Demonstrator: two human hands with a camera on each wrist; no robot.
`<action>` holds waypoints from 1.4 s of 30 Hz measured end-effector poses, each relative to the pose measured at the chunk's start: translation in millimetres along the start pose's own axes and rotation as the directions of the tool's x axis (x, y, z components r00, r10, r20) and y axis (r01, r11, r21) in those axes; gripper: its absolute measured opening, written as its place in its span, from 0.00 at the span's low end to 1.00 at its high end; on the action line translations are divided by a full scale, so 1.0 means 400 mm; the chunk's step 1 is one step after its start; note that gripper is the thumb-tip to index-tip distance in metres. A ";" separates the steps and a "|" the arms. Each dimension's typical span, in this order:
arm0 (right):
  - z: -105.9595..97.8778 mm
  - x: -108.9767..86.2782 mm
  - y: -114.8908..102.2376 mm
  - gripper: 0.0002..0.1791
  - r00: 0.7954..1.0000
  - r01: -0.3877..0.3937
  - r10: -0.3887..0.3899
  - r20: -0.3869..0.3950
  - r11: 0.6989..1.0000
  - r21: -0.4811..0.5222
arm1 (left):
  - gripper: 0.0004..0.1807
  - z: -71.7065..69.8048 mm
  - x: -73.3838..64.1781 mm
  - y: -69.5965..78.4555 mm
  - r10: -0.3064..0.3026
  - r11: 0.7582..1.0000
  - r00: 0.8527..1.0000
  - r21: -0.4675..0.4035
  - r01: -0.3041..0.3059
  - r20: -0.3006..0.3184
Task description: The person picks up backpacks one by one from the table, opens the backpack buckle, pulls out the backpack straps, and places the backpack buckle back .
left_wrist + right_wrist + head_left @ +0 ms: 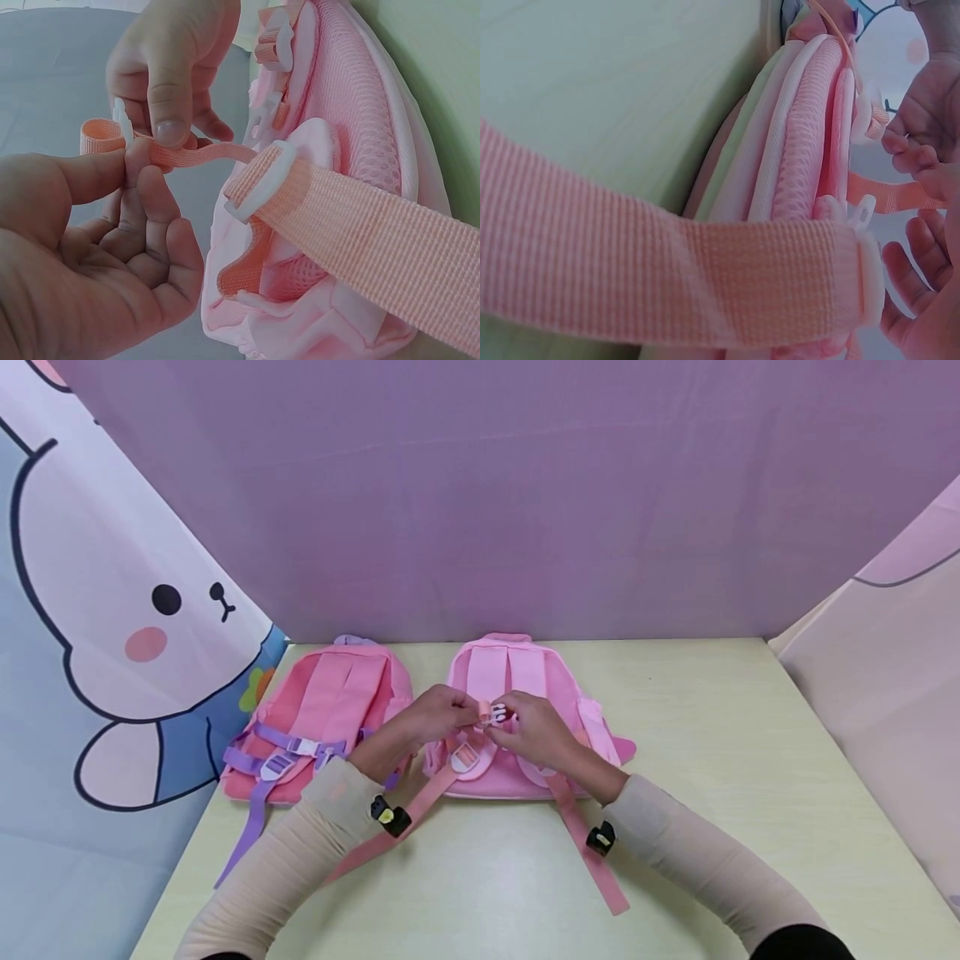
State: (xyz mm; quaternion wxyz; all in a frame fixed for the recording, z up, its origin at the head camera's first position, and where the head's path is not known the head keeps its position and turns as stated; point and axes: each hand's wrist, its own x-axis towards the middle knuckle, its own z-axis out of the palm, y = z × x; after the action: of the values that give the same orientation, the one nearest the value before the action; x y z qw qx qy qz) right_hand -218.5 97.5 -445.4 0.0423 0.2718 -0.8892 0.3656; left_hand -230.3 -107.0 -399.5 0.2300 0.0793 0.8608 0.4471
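Meeting over the strap side of a pink backpack (510, 772), two hands work at a narrow peach strap (202, 156) and its white buckle (498, 714). The backpack rests on a desk (712, 693). The left hand (438, 714) pinches the looped strap beside the buckle between thumb and fingers; the right hand (534, 727) grips the strap on the other side, though its fingertips partly hide one another. Two long webbing tails (600, 868) trail from the backpack's near edge. Left of it is a coral backpack (348, 685) with purple straps. The peach strap looks light and limp, likely to twist; the buckle seems stiff, small and perhaps slippery, best held by its side edges, with the webbing pinched flat close by.
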 end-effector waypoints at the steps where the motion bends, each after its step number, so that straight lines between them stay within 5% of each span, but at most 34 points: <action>1: 0.001 0.000 -0.001 0.15 1.000 -0.005 0.005 0.003 1.000 0.001 | 0.12 0.000 0.000 0.001 -0.003 1.000 1.000 0.003 0.003 -0.001; 42: 0.001 0.002 -0.003 0.12 0.999 0.026 -0.025 -0.038 1.000 0.014 | 0.12 -0.004 0.003 -0.001 -0.021 1.000 0.999 0.001 0.021 -0.028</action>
State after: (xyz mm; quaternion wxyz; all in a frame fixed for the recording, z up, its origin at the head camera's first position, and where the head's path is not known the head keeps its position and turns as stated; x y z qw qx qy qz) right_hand -218.5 96.3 -444.7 0.0620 0.2763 -0.8821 0.3765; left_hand -231.9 -108.1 -399.5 0.2225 0.0641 0.8650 0.4452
